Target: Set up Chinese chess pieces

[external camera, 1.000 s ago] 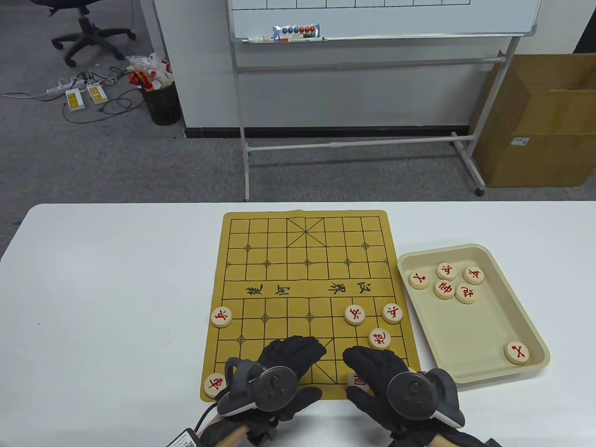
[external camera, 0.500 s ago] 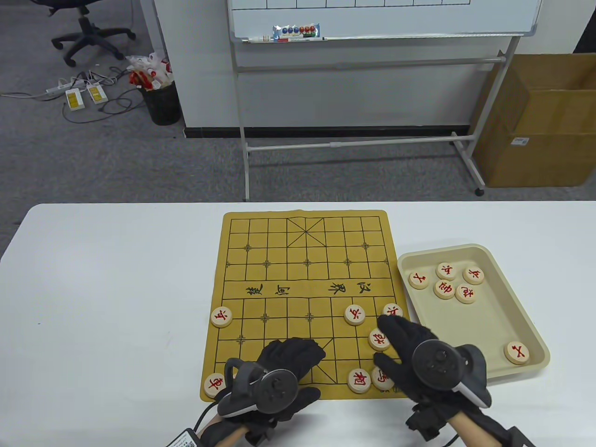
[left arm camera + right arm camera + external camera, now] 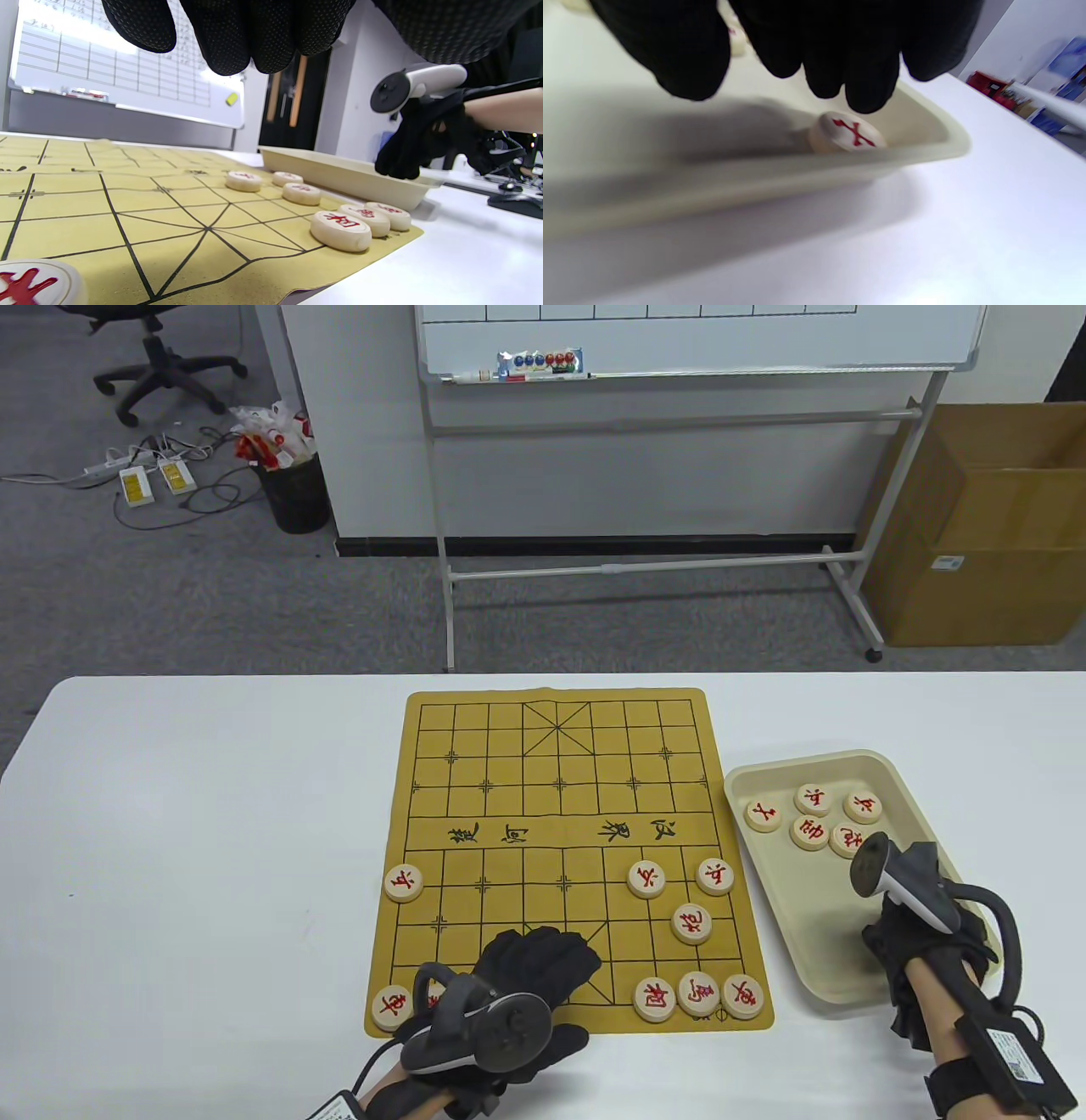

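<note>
Right hand (image 3: 920,937) over tray (image 3: 857,984) at lower right, fingers (image 3: 857,80) spread above a piece (image 3: 846,137), not touching. Left hand (image 3: 509,984) rests on board (image 3: 509,814), grip unclear.

We see grey carpet (image 3: 212,585) across the upper half of the frame. A black office chair (image 3: 153,356) sits at upper left, with power strips (image 3: 153,479) and cables below it and a black bin (image 3: 293,492) just right of them. A whiteboard on a metal stand (image 3: 679,339) fills upper centre before a white wall (image 3: 365,415). A cardboard box (image 3: 984,526) stands at right.
</note>
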